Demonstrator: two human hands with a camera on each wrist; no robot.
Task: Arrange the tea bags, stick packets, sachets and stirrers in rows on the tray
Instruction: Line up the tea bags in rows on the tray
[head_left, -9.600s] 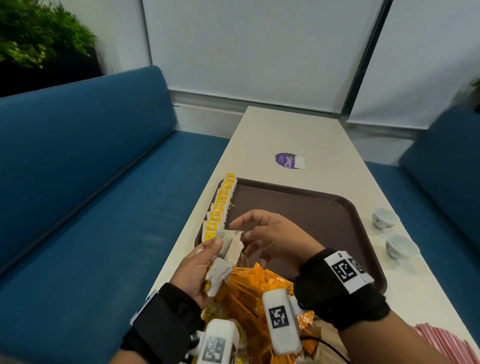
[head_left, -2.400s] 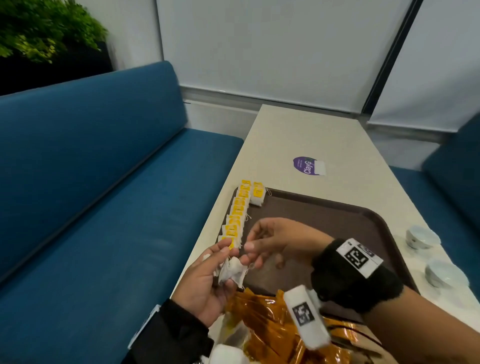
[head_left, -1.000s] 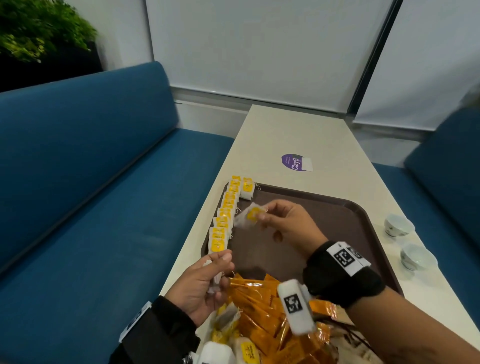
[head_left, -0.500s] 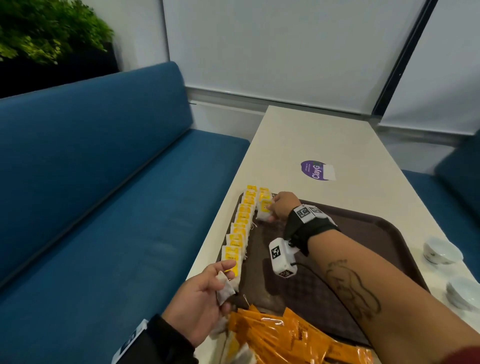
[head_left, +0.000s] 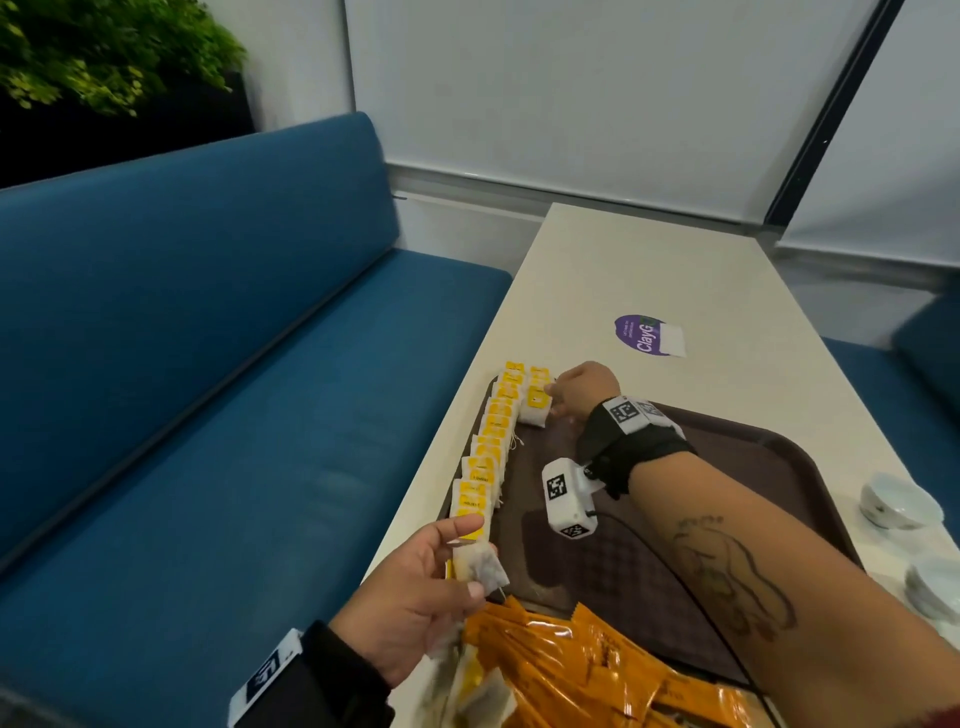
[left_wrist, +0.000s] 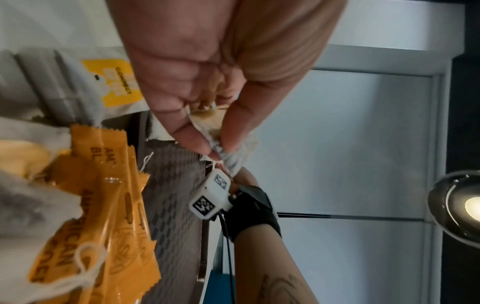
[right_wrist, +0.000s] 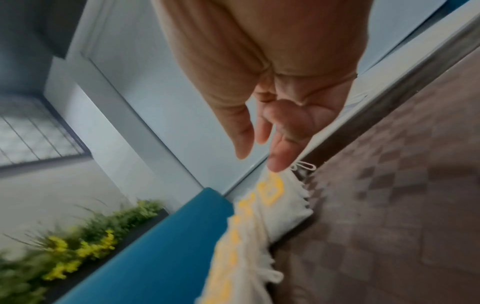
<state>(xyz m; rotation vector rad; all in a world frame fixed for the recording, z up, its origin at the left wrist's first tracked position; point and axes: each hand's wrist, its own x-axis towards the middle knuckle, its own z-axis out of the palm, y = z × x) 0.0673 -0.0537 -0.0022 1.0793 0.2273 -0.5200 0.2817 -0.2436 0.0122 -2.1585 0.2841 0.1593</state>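
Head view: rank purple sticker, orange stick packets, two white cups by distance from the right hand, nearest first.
From the right hand:
1. Purple sticker, on the table just beyond the tray.
2. Orange stick packets, near end of the tray.
3. White cups, far right on the table.

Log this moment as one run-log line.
left hand: pinches tea bag | right hand: fingers straight at second-row tea bags | tray: one full row, second begun | stick packets: unsorted

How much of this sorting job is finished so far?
One row of tea bags lines the tray's left edge. The right hand is starting a second row; the left hand holds the next tea bag. The orange stick packets remain piled.
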